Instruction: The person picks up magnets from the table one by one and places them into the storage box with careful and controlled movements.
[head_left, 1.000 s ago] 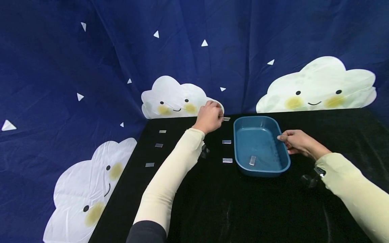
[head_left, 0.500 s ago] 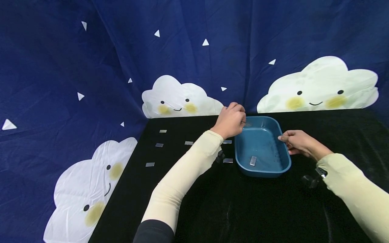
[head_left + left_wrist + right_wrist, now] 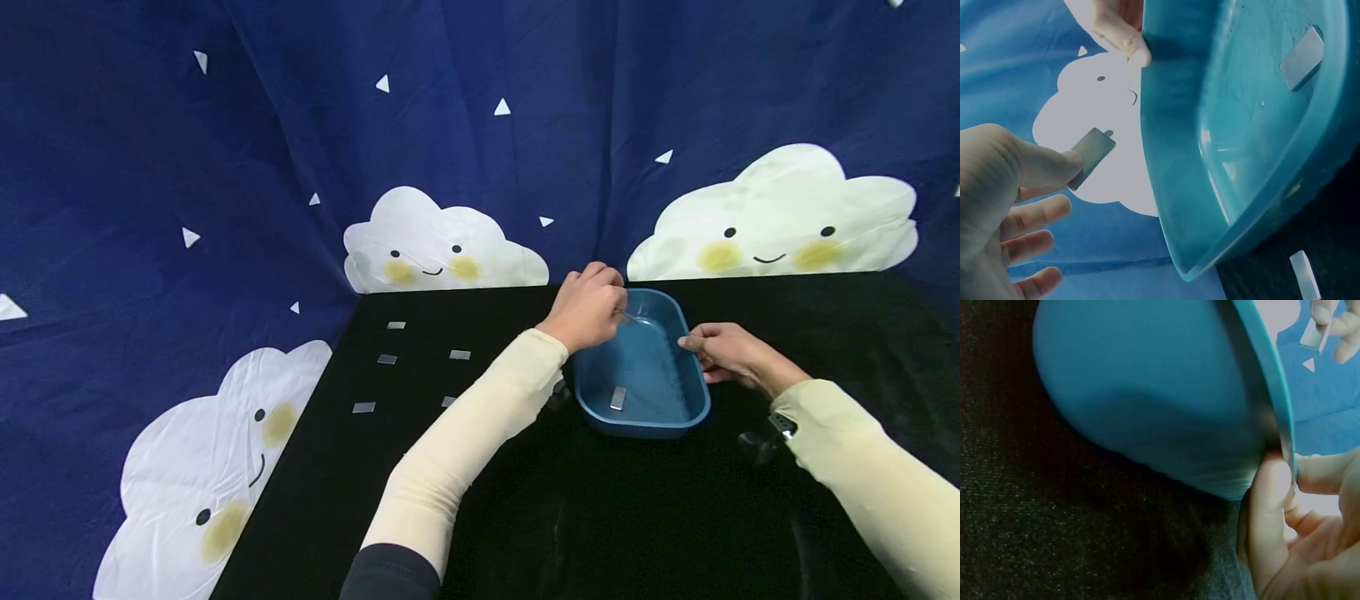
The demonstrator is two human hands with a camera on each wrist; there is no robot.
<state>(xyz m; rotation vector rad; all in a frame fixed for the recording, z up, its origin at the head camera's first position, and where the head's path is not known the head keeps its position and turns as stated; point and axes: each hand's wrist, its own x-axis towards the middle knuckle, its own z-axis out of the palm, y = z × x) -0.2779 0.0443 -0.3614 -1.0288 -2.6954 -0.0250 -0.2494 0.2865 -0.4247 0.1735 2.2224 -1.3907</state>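
Head view: left hand (image 3: 588,304) poised above the far left corner of a teal rounded-rectangular plastic tray (image 3: 645,429), grip pinching a thin grey rectangular metal plate (image 3: 628,317) between thumb and forefinger. Left wrist view: same plate (image 3: 1091,157) held by one end above the tray's inside, clear of the wall (image 3: 1172,187), other fingers (image 3: 1035,215) loosely spread below it. Right hand (image 3: 723,354) at the tray's right rim, grip closed on the edge; right wrist view: thumb (image 3: 1269,506) pressed against the outer wall just under the rim (image 3: 1260,356).

One matching grey plate (image 3: 618,397) lying flat on the tray floor, near the front wall. More grey plates on the black cloth-covered table (image 3: 600,517), all left of the tray: two (image 3: 460,355) (image 3: 448,401) nearer to it, three (image 3: 395,325) (image 3: 387,359) (image 3: 363,407) well apart from it. Behind the tray, a navy backdrop with white smiling clouds (image 3: 442,246).

Judged step: carrying a picked plate over the tray, release not yet made.

Next move, as it seems: lower the pinch a little inside the walls, aim at bare floor away from the plate already in the tray, part thumb and forefinger cleanly. Keep the tray steadied at its right rim meanwhile.
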